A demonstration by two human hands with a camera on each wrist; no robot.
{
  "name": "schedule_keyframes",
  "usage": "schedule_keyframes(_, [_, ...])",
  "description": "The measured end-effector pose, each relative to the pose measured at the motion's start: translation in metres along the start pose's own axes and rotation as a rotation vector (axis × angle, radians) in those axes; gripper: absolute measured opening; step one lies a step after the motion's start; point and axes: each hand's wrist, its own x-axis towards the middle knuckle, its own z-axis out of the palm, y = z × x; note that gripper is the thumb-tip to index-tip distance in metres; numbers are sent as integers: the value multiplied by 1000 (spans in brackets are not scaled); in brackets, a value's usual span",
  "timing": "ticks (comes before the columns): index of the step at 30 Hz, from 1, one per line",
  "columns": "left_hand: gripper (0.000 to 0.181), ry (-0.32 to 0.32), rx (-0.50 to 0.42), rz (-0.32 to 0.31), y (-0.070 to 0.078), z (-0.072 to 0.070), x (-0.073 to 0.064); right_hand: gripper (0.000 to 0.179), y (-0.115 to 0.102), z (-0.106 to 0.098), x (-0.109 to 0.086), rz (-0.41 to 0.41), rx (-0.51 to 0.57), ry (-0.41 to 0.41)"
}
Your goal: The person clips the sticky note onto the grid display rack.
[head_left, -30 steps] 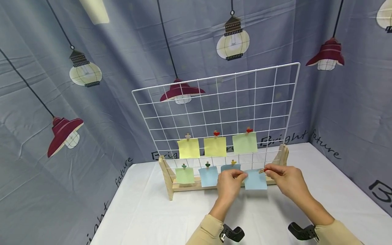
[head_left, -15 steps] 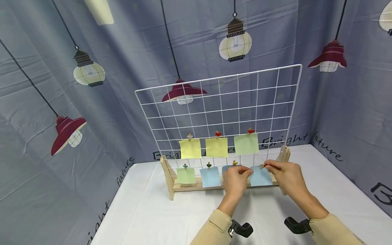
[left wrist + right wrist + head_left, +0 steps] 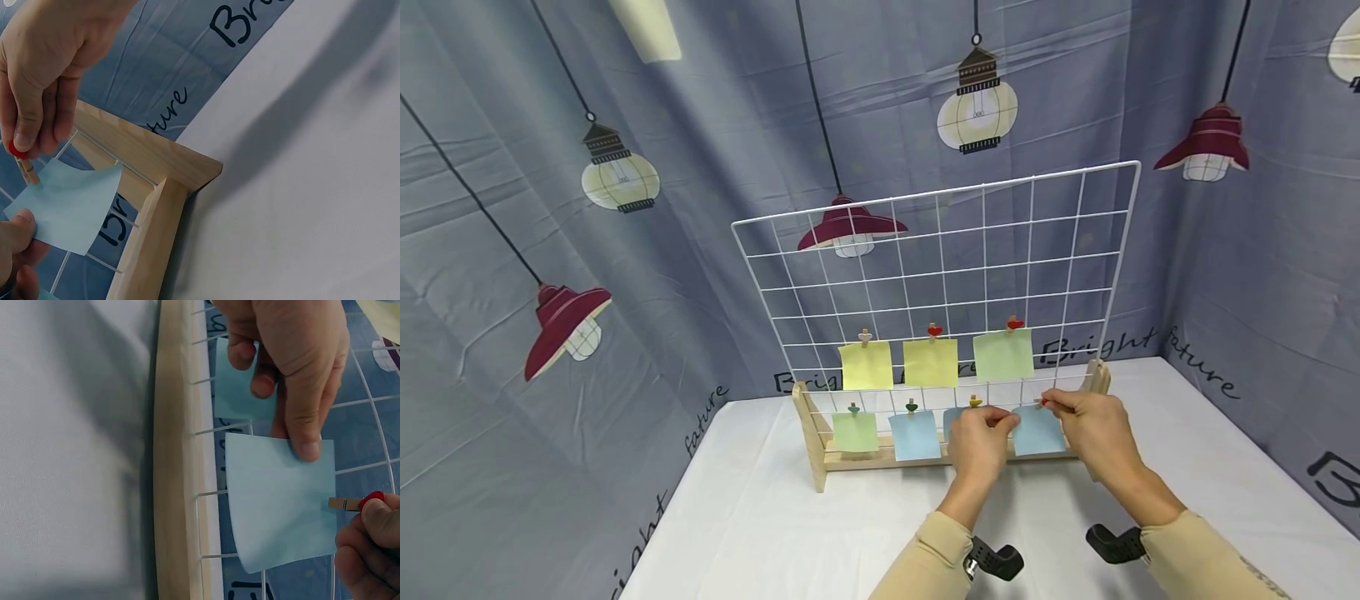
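A light blue paper note (image 3: 1039, 430) is held against the lower right of the white wire grid (image 3: 940, 271). My left hand (image 3: 979, 446) pinches its left edge between thumb and fingers. At the note's top edge, my right hand (image 3: 1093, 429) pinches a small wooden clothespin (image 3: 345, 504) with a red heart-shaped top (image 3: 371, 499). In the right wrist view the clothespin's tip overlaps the note's edge. Just left of this note hangs another blue note (image 3: 240, 387), partly hidden behind my left hand, with a yellow-topped clothespin (image 3: 975, 401).
Two yellow notes (image 3: 867, 365) and a green note (image 3: 1003, 354) hang in the upper row on clothespins. Below hang a smaller green note (image 3: 855, 432) and a blue note (image 3: 914, 436). A wooden stand (image 3: 811, 437) holds the grid on the white table (image 3: 760, 517), before a patterned curtain (image 3: 700, 275).
Both hands have brought the blue note and red clothespin from in front of the grid up against it, slightly right. In the last half second they have barely moved.
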Motion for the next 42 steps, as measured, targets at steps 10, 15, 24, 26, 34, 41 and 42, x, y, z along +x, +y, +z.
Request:
schedule_keyframes(10, [7, 9, 0, 24, 1, 3, 1, 20, 2, 1, 3, 18, -34, -61])
schedule_keyframes(15, [7, 19, 6, 37, 1, 4, 1, 22, 2, 3, 4, 41, -40, -95])
schedule_keyframes(24, [7, 56, 19, 41, 2, 4, -2, 23, 0, 6, 5, 18, -45, -95])
schedule_keyframes(26, [6, 56, 15, 43, 2, 4, -2, 23, 1, 7, 4, 15, -39, -90])
schedule_keyframes(34, [6, 45, 27, 61, -1, 0, -6, 20, 2, 10, 2, -36, -55, -26])
schedule_keyframes(41, [5, 42, 2, 77, -4, -1, -9, 24, 2, 8, -3, -14, -54, -6])
schedule_keyframes(42, [5, 43, -1, 76, -4, -2, -9, 24, 2, 7, -4, -11, -50, -3])
